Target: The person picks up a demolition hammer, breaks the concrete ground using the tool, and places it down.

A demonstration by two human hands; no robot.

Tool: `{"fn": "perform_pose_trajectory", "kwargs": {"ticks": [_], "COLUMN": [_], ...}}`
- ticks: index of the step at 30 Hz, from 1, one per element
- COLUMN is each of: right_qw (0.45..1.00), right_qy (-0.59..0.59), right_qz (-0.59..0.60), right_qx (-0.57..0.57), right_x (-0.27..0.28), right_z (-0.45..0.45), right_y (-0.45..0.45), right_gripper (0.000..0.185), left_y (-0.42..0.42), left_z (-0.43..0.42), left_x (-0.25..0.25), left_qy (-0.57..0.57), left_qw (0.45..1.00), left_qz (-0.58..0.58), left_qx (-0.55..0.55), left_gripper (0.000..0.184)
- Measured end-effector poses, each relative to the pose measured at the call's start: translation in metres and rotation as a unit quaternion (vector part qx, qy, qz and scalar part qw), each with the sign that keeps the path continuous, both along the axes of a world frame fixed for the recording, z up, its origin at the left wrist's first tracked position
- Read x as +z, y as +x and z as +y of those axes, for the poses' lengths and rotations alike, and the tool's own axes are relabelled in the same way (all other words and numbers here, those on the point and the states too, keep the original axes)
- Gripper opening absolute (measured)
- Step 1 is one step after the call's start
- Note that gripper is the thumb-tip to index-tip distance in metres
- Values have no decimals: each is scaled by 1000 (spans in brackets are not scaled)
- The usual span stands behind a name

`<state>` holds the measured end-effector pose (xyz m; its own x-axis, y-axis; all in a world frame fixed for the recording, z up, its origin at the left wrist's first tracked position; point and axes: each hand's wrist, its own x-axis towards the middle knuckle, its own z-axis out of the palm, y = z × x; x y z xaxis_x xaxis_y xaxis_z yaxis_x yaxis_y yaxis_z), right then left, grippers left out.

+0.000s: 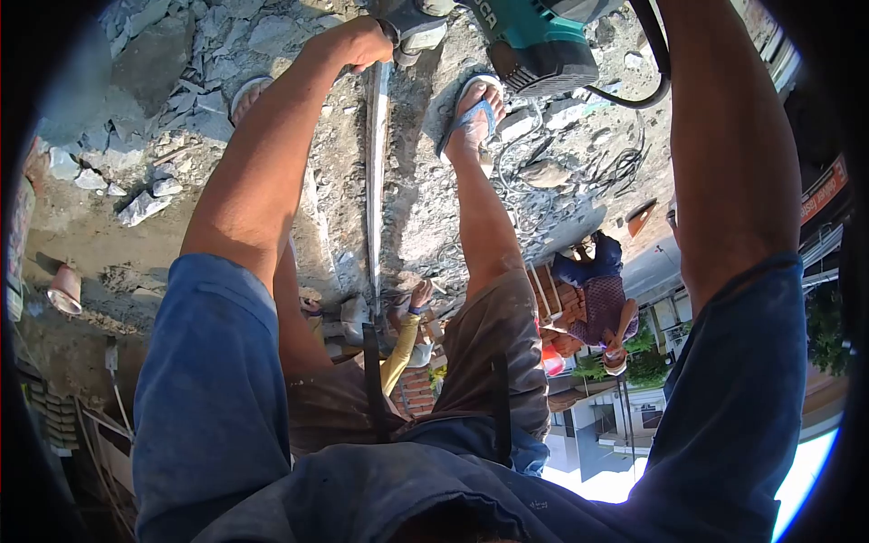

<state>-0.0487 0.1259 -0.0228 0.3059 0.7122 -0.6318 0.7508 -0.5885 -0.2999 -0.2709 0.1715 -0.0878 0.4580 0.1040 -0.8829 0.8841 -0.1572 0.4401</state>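
My left hand [364, 43] is closed near the top edge, its fingers wrapped round the dark side handle [390, 33] at the grey front part [421, 34] of a power tool. The tool's teal body [543, 41] lies to the right, cut off by the top edge, with a black cable [665, 86] curving from it. My right forearm [731, 136] reaches up past the frame's top right, so my right hand is out of view. Broken grey rubble [262, 36] lies beside and below the left hand. The tool's tip does not show.
My sandalled foot [472, 113] stands on rough ground beside a long straight strip [377, 181]. Stones [145, 208], loose wires [625, 163] and a cup-like container [65, 290] lie around. Behind, upside down, are a seated person [606, 303] and another's yellow sleeve [398, 357].
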Motion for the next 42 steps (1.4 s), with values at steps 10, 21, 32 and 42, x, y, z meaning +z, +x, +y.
{"fn": "perform_pose_trajectory", "kwargs": {"ticks": [10, 21, 32, 42], "right_qw": [964, 969, 957, 979], "right_qy": [-158, -130, -40, -32], "right_qz": [205, 198, 168, 122], "right_qx": [66, -68, -235, -159], "right_x": [219, 333, 338, 319], "right_z": [55, -111, -139, -137], "right_y": [5, -13, 16, 15], "right_gripper": [19, 36, 18, 32], "left_y": [2, -7, 17, -3], "left_z": [-123, -233, -181, -234], "left_x": [100, 166, 151, 93], "left_qy": [6, -259, 16, 72], "left_qw": [951, 814, 959, 892], "left_qz": [104, 61, 26, -41], "left_qx": [292, 517, 283, 445], "left_gripper": [37, 28, 34, 35]}}
